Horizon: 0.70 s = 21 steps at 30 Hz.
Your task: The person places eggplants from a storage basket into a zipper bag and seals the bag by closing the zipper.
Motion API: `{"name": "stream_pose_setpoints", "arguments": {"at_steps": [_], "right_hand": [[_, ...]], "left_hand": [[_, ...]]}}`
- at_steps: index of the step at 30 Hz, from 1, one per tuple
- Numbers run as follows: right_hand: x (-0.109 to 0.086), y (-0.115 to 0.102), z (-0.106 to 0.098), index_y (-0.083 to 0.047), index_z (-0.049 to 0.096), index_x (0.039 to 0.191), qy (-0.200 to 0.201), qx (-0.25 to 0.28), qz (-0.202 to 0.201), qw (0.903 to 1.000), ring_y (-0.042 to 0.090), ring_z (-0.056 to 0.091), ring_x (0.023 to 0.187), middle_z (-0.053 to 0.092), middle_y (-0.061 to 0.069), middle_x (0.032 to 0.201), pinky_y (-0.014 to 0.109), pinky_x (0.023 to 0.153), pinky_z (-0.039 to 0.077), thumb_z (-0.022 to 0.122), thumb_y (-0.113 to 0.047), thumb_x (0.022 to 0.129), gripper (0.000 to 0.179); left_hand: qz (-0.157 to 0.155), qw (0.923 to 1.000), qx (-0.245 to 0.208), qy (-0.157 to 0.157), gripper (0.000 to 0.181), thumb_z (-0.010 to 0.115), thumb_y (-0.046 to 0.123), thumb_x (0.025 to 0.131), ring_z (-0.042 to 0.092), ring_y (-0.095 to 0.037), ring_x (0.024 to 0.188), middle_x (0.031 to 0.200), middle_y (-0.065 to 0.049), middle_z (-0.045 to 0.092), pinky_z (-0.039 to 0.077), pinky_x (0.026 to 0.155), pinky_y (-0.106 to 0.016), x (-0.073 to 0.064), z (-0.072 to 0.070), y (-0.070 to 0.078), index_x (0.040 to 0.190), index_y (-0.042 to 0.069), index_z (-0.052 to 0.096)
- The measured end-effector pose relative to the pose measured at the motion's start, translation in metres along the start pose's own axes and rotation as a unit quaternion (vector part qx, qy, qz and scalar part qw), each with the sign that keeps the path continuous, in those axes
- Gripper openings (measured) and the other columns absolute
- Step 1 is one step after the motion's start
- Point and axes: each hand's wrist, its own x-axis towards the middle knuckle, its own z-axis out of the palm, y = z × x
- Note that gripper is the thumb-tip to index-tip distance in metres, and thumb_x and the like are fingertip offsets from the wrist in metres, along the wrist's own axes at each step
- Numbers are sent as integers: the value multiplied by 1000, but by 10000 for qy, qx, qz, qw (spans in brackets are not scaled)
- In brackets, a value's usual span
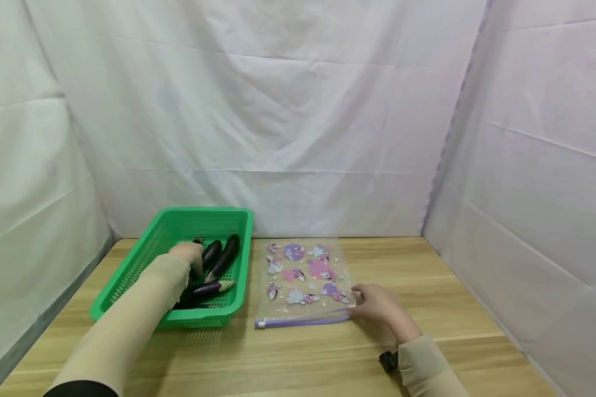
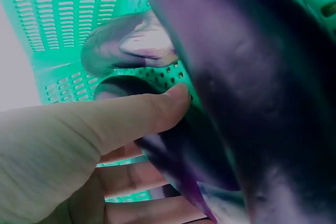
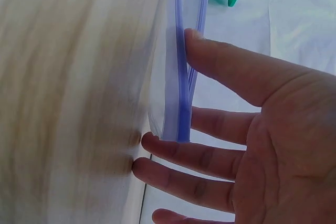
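Note:
My left hand [image 1: 187, 255] reaches into a green plastic basket [image 1: 248, 231] at the left of the table. In the left wrist view, its thumb and fingers lie on either side of a dark purple eggplant [image 2: 184, 156]. Another eggplant [image 2: 247, 77] looms close in front and partly hides the held one. At the right, my right hand [image 1: 379, 306] pinches the zip edge of a clear printed zip bag [image 1: 303, 281] at its near right corner. The thumb presses the purple zip strip [image 3: 182, 87], with the index finger behind the bag. The bag lies flat.
Further eggplants [image 1: 224, 258] lie in the basket beside the left hand. The basket stands close to the bag's left side on a wooden table [image 1: 288, 361]. White cloth [image 1: 288, 121] hangs behind and along both sides.

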Motion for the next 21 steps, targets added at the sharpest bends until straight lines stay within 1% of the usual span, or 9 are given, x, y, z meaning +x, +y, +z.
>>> {"name": "stream_pose_setpoints", "arguments": {"at_steps": [3,5,8,10,11,12,14,17,21], "right_hand": [[-1,-4,-1,-4,65,121,57,-105,-15,9999,26,63,90,68,8,98,49,82,48,85,-35,68,64],[-2,-5,-1,-5,67,113,80,-150,-11,9999,22,61,82,67,5,92,46,77,49,85,-34,68,57],[-4,-6,0,-8,66,97,125,-231,4,9997,18,57,73,63,1,83,40,68,48,86,-32,68,42],[-5,-6,1,-10,62,86,156,-257,27,9995,17,53,69,60,-1,77,37,63,45,86,-30,68,36],[-6,-6,2,-10,60,83,183,-273,24,9995,17,51,67,57,-1,74,35,60,43,86,-29,68,35],[-6,-7,2,-11,58,81,202,-271,40,9994,16,49,65,55,-2,71,34,58,41,86,-28,68,34],[-6,-7,2,-11,57,78,240,-258,63,9994,17,47,63,52,-2,69,33,57,38,85,-26,69,33],[-6,-8,2,-12,57,76,298,-269,26,9992,16,46,62,51,-2,67,33,56,37,84,-25,70,31],[-7,-10,1,-11,55,73,327,-209,4,9992,16,45,61,50,-2,65,32,55,37,82,-22,71,29]], "left_hand": [[55,10000,67,16,46,79,17,81,57,-40,98,117,-27,56,52,72,-45,0,1,-1,118,-4,60],[95,9999,82,48,44,78,17,81,57,-39,97,114,-26,58,52,71,-45,-1,2,-1,116,-4,60],[140,9999,64,77,35,78,16,81,58,-34,89,103,-20,60,51,69,-43,-3,6,-1,107,-1,63],[159,9998,38,74,23,78,15,82,57,-27,80,92,-13,60,50,65,-40,-3,8,0,96,3,65],[178,9998,35,87,20,78,15,81,57,-26,78,89,-12,60,50,63,-39,-4,9,0,93,3,65],[197,9998,10,88,17,78,14,82,56,-24,74,85,-9,59,49,62,-37,-4,9,0,88,5,65],[225,9997,-58,110,14,77,13,82,55,-23,71,81,-8,58,47,60,-36,-5,9,1,84,6,65],[232,9995,-147,138,13,76,13,83,53,-22,70,81,-7,58,45,58,-35,-6,8,0,84,6,65],[182,9996,-186,103,12,76,12,83,52,-21,68,81,-8,58,43,58,-34,-2,6,0,83,6,66]]}}
